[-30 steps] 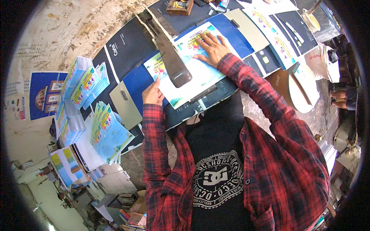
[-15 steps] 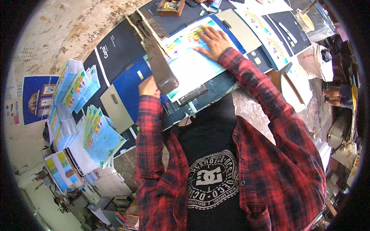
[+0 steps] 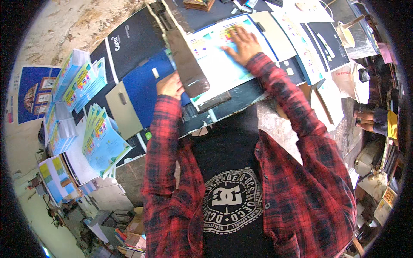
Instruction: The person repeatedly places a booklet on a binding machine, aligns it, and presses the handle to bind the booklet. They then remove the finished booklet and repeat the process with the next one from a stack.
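My right hand [image 3: 244, 45] lies palm down, fingers spread, on a printed sheet [image 3: 230, 71] with a colourful picture and a pale blue-white lower part. Crossing the sheet's left side is a long dark brown bar [image 3: 191, 69] with a rounded near end; its exact kind is unclear. Just left of that bar is my left hand [image 3: 171, 85], its fingers bent and close together against the bar's side. The fingertips are partly hidden, so what they pinch cannot be made out. Beneath the left hand extends a blue panel [image 3: 140, 92].
Stacks of printed booklets [image 3: 88, 86] stand at the left, with more fanned booklets [image 3: 101, 139] nearer. Another printed stack [image 3: 301, 51] lies to the right, before a pot with a stick [image 3: 345, 35]. A small wooden box [image 3: 198, 4] sits at the back. Someone's legs [image 3: 365, 116] show far right.
The view has shifted a little. My left hand's bent fingers show more plainly beside the bar. My right hand stays spread on the printed sheet.
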{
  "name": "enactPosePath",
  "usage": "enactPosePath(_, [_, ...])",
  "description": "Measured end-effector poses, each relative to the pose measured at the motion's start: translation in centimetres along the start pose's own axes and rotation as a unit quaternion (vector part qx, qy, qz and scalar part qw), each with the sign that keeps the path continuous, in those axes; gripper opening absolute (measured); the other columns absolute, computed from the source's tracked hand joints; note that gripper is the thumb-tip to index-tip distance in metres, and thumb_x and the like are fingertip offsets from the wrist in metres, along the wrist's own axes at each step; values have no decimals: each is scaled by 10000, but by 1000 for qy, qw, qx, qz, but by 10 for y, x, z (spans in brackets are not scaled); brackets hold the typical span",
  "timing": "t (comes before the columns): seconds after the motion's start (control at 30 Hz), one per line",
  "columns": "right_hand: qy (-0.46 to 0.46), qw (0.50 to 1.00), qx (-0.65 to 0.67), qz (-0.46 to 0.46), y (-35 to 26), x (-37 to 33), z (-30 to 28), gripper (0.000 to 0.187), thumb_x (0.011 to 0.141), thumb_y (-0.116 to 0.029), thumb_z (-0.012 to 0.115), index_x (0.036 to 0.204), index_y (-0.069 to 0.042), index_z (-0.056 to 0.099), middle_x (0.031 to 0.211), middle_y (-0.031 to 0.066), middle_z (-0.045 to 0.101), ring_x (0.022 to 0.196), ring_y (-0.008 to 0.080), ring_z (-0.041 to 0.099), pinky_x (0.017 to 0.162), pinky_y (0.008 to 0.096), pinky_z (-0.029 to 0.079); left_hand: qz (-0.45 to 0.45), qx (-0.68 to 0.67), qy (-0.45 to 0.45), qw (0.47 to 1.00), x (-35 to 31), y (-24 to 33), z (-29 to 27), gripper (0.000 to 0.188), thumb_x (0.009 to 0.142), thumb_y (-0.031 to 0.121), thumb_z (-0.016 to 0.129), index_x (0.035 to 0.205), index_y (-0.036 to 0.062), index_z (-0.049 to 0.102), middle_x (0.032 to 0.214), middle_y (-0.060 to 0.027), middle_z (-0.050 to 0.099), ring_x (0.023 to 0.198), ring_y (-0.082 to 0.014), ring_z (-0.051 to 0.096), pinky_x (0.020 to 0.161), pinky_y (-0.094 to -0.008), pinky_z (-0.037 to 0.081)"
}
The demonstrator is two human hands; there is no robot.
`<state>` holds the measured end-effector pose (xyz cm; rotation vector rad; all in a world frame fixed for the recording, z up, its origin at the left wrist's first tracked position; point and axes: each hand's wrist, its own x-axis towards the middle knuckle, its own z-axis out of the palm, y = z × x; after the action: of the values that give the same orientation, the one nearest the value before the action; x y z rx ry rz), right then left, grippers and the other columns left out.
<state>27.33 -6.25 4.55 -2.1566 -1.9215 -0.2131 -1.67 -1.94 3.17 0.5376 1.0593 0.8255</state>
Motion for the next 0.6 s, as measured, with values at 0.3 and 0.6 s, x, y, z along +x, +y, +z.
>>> enactPosePath(0.3, [23, 1000, 19, 4, 0, 1, -1, 851, 900, -704, 448, 1480, -84, 394, 1553, 137, 353, 1454, 292, 302, 1176, 504, 212, -7, -8, 68, 998, -34, 35, 40, 252, 912, 154, 701, 1052, -55, 682, 906, -104, 684, 708, -173, 637, 637, -343, 557])
enactPosePath(0.6, [-49, 997, 38, 43, -42, 3, -12, 979, 783, -829, 478, 1507, -177, 375, 1565, 179, 314, 1465, 370, 236, 1155, 605, 142, 7, 45, 53, 998, -12, 8, 16, 321, 875, 235, 756, 1004, -56, 712, 901, -148, 718, 736, -238, 694, 671, -392, 577])
